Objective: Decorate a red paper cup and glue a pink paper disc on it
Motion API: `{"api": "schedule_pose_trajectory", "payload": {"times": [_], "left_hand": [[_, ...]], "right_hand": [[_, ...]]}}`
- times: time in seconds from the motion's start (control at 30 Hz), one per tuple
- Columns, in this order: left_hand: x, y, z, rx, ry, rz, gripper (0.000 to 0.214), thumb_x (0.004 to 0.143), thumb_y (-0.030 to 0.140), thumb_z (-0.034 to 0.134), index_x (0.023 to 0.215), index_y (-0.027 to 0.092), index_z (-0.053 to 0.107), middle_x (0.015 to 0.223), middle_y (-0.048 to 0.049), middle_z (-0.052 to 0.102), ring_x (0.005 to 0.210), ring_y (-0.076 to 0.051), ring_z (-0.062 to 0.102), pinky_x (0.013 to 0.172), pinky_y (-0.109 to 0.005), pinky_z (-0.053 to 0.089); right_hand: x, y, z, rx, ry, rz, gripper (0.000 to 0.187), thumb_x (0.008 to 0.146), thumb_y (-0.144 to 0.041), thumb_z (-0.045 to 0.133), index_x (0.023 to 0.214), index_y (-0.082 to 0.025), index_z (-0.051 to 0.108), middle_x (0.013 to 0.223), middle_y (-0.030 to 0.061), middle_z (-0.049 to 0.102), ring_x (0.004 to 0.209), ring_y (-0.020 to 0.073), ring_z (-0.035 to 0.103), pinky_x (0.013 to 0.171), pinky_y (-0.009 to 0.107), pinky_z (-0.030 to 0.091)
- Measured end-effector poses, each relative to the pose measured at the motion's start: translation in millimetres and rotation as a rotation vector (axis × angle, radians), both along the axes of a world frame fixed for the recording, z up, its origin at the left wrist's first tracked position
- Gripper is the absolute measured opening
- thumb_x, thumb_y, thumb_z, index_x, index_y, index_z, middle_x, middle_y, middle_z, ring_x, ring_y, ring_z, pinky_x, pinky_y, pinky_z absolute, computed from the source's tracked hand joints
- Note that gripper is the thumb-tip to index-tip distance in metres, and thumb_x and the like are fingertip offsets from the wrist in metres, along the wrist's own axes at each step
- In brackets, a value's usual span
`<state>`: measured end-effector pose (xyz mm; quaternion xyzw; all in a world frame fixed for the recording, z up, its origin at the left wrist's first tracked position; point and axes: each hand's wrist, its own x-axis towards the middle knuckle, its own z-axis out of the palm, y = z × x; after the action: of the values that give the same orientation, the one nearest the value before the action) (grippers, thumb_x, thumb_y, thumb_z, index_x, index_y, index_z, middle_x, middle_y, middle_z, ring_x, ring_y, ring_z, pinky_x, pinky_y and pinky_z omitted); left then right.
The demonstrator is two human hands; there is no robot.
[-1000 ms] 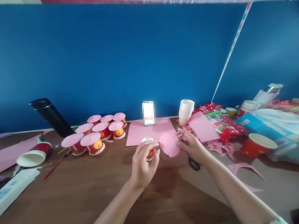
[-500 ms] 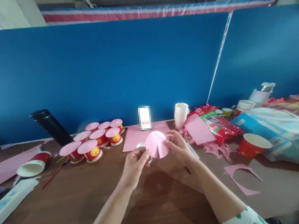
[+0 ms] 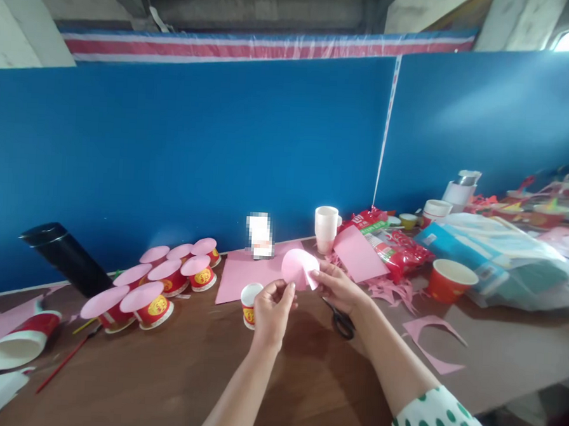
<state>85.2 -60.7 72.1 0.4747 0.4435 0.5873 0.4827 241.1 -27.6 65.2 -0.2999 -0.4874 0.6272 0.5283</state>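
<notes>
A round pink paper disc (image 3: 295, 266) with a slit cut into it is held up over the table between both hands. My left hand (image 3: 274, 308) pinches its lower left edge. On the right, my right hand (image 3: 338, 286) grips the edge beside the slit, where the paper bends up. Just left of my left hand stands a red and white paper cup (image 3: 250, 300), partly covered by the fingers. Black-handled scissors (image 3: 342, 323) lie under my right wrist, their blades mostly hidden.
Several red cups topped with pink discs (image 3: 141, 296) stand at left, near a black flask (image 3: 67, 259). Behind the hands lies a pink sheet (image 3: 233, 274). White stacked cups (image 3: 326, 228), a red packet (image 3: 397, 247), an orange cup (image 3: 451, 282) and pink offcuts (image 3: 433, 341) lie to the right.
My right hand has bent the disc's cut edge, so the open notch now looks folded and raised. The view has shifted right, and the small cup and scissors show more.
</notes>
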Motion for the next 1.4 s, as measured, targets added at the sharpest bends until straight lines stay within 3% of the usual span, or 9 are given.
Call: {"api": "schedule_pose_trajectory", "payload": {"times": [0.27,0.67,1.23,1.4], "left_hand": [[-2,4,-18.3,-0.104,-0.14,-0.006,0.029,0.064,0.035,0.07,0.081,0.012,0.064,0.064,-0.0009,0.063,0.061,-0.013,0.062,0.054,-0.021,0.049],[-3,3,-18.1,-0.169,-0.166,-0.011,0.033,0.062,0.039,0.072,0.08,0.012,0.064,0.066,-0.0028,0.066,0.066,-0.015,0.066,0.053,-0.02,0.049],[-1,3,-23.9,-0.162,-0.224,-0.041,0.029,0.064,0.037,0.071,0.078,0.013,0.065,0.064,-0.001,0.066,0.065,-0.014,0.064,0.055,-0.02,0.047],[3,2,-20.9,-0.118,-0.269,-0.103,0.03,0.066,0.032,0.071,0.089,0.014,0.062,0.078,-0.0032,0.068,0.073,-0.013,0.063,0.063,-0.021,0.047]], "right_hand": [[-13,2,-8.8,0.022,-0.009,-0.078,0.028,0.068,-0.039,0.072,0.075,-0.016,0.059,0.06,-0.0052,0.051,0.048,0.0045,0.04,0.043,0.017,0.029],[-20,3,-14.6,0.014,-0.005,-0.091,0.028,0.07,-0.037,0.071,0.086,-0.016,0.061,0.071,-0.0018,0.059,0.056,0.0078,0.051,0.052,0.021,0.042],[-25,1,-9.8,0.021,0.027,-0.131,0.026,0.066,-0.033,0.074,0.08,-0.017,0.059,0.071,-0.0022,0.06,0.055,0.0074,0.052,0.052,0.02,0.042],[-29,0,-6.5,0.071,-0.007,-0.198,0.029,0.063,-0.032,0.075,0.082,-0.016,0.06,0.067,-0.0017,0.06,0.054,0.0081,0.05,0.051,0.021,0.041]]}}
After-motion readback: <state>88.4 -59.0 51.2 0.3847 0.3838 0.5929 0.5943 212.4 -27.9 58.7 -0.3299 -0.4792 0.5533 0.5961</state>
